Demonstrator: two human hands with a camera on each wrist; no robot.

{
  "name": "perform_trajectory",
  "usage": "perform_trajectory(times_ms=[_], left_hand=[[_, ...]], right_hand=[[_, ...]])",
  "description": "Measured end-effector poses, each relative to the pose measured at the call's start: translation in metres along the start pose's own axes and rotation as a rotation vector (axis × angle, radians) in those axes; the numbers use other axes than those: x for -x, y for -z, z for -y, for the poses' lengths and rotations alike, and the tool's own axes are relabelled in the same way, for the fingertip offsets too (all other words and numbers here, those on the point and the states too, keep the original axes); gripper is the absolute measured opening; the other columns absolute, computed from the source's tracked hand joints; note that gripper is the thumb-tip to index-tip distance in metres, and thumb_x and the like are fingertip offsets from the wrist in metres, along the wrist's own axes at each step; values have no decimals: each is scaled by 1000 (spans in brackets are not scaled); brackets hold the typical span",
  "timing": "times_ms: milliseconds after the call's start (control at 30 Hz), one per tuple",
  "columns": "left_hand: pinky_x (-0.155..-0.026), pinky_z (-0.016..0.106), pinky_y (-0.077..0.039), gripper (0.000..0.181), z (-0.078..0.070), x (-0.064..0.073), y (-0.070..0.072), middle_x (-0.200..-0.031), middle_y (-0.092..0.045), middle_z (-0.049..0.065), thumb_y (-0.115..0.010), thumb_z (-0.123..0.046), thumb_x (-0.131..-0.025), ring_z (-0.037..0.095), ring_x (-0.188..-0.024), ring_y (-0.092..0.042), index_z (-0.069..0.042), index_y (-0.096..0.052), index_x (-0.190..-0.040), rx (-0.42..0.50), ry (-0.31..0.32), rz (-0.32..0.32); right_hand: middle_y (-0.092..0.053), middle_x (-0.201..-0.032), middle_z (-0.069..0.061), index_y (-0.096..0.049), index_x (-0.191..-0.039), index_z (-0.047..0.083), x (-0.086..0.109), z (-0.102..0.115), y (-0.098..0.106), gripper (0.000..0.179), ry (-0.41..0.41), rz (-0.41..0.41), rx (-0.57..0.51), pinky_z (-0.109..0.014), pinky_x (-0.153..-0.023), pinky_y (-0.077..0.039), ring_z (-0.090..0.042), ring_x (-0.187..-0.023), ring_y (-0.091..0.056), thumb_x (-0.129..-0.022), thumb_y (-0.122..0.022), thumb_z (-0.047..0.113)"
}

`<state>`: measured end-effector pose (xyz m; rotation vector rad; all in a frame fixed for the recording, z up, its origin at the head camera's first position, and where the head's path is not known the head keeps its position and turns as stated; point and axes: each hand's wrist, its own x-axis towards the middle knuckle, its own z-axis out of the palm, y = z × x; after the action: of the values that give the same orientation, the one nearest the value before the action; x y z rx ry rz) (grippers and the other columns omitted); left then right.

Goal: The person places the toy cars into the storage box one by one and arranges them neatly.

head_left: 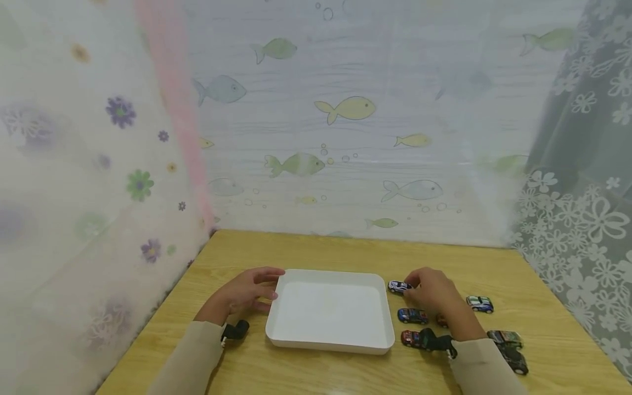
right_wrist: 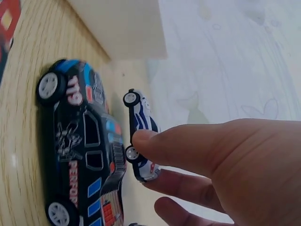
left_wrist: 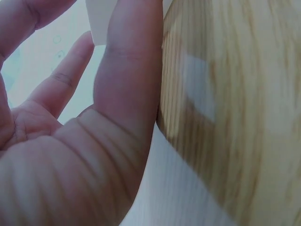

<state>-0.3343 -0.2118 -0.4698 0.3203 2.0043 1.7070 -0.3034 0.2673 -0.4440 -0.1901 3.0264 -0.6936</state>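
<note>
Left hand (head_left: 247, 289) relaxed, right hand (head_left: 434, 291) could drop the white-and-blue toy car (head_left: 397, 286), pinched endwise at two o'clock of the white rectangular tray (head_left: 329, 310).

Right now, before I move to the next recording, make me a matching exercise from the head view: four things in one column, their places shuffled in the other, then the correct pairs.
Things:
1. shallow white rectangular tray
2. small white toy car with dark blue stripes
3. bare left hand
4. white, green and blue toy car

Places:
A. to the right of the right hand
B. at the tray's left edge
C. between the two hands
D. pinched between the right thumb and a finger

Pairs: 1-C, 2-D, 3-B, 4-A
</note>
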Motion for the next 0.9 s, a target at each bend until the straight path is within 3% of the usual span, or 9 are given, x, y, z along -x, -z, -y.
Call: perform_trajectory(times_ms=[433, 600, 900], left_hand=[[-88, 50, -63, 73, 4, -1, 2, -158, -46, 18, -80, -10, -90, 28, -121, -65, -14, -47, -154, 28, 1, 13], [-88, 50, -63, 73, 4, -1, 2, -156, -47, 18, -81, -9, -88, 29, -120, -66, -15, -49, -153, 35, 6, 1], [-89, 49, -63, 71, 6, -1, 2, -156, -48, 18, -79, -8, -90, 28, -120, -66, -15, -49, -154, 40, 19, -13]], right_hand=[[-74, -108, -9, -76, -116, 8, 2, 9, 9, 28, 70, -61, -35, -50, -80, -59, -28, -98, -69, -94, -75, 25], [-74, -105, -6, -76, -115, 8, 2, 22, 13, 26, 119, -77, -80, -45, -77, -60, -27, -96, -70, -95, -76, 23], [-74, -102, -3, -78, -110, 11, -12, 46, 6, 21, 117, -55, -141, -37, -71, -59, -23, -93, -70, -93, -77, 23]])
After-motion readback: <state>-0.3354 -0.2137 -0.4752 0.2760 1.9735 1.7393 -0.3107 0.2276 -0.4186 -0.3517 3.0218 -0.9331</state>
